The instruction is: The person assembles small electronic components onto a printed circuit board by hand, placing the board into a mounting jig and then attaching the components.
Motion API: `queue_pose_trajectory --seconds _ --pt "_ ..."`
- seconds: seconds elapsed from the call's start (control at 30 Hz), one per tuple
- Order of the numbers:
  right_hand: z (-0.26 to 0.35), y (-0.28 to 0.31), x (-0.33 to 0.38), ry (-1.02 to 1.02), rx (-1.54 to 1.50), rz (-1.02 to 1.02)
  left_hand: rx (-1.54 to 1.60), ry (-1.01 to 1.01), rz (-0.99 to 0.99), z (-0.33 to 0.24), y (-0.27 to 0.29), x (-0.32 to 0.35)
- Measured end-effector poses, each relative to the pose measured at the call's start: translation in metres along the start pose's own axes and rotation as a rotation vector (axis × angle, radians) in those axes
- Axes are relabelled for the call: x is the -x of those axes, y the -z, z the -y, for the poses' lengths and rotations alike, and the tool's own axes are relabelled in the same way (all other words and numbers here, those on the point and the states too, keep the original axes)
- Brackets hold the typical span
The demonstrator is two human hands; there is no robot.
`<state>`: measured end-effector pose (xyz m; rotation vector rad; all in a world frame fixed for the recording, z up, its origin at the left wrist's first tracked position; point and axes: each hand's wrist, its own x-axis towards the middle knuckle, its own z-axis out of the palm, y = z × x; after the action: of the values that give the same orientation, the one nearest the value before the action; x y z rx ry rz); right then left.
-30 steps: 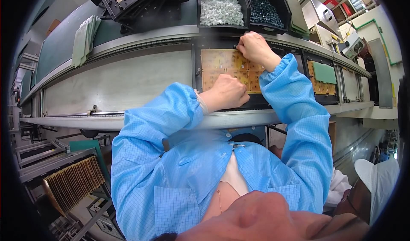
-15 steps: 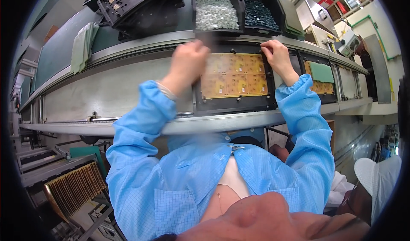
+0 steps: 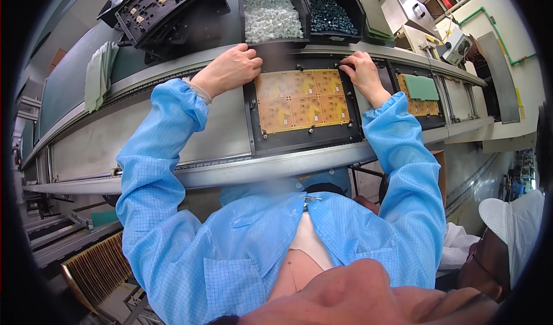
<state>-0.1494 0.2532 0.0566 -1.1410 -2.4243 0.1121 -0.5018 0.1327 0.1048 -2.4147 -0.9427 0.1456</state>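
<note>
A yellow circuit board panel (image 3: 302, 100), divided into several small boards, lies in a black fixture frame (image 3: 305, 144) with small black knobs around its border. My left hand (image 3: 229, 70) is at the frame's far left corner, fingers curled together; whatever they hold, if anything, is hidden. At the far right corner my right hand (image 3: 366, 76) has thumb and forefinger pinched against the frame's edge, and I cannot make out what is between them. Both forearms are in blue sleeves.
Bins of white parts (image 3: 272, 17) and dark parts (image 3: 332, 17) stand beyond the rail. A second fixture holds a board with a green pad (image 3: 421, 88). Black trays (image 3: 167, 8) and grey-green gloves (image 3: 101, 76) lie far left. A person in a white cap (image 3: 507, 227) is at right.
My left hand has moved left, from over the panel's left part to the frame's far left corner. My right hand stays at the far right corner. The whole view has shifted slightly.
</note>
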Motion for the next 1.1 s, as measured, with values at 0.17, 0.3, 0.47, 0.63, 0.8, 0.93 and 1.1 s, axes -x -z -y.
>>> queue_pose_trajectory --seconds 0.17,0.3,0.47,0.63,0.8,0.93,1.1 --pt "0.006 0.005 -0.015 -0.022 0.066 0.109 0.023 0.04 0.023 -0.007 -0.003 0.0" --pt "0.016 0.012 -0.024 -0.175 0.046 0.259 0.016 0.063 -0.001 -0.01 -0.007 -0.001" --pt "0.016 0.006 -0.024 -0.202 0.04 0.285 0.085 0.103 -0.025 -0.013 -0.01 0.001" --pt "0.012 -0.011 -0.011 -0.224 -0.125 0.186 0.199 0.246 -0.024 -0.019 -0.011 0.012" --pt "-0.014 0.013 0.025 -0.161 -0.343 0.146 0.676 0.263 -0.155 -0.039 0.007 0.029" --pt "-0.011 0.025 0.043 -0.161 -0.349 0.297 0.687 0.18 -0.23 -0.049 -0.001 0.037" --pt "-0.019 0.025 0.058 -0.132 -0.521 0.288 0.535 0.121 -0.309 -0.055 -0.005 0.022"
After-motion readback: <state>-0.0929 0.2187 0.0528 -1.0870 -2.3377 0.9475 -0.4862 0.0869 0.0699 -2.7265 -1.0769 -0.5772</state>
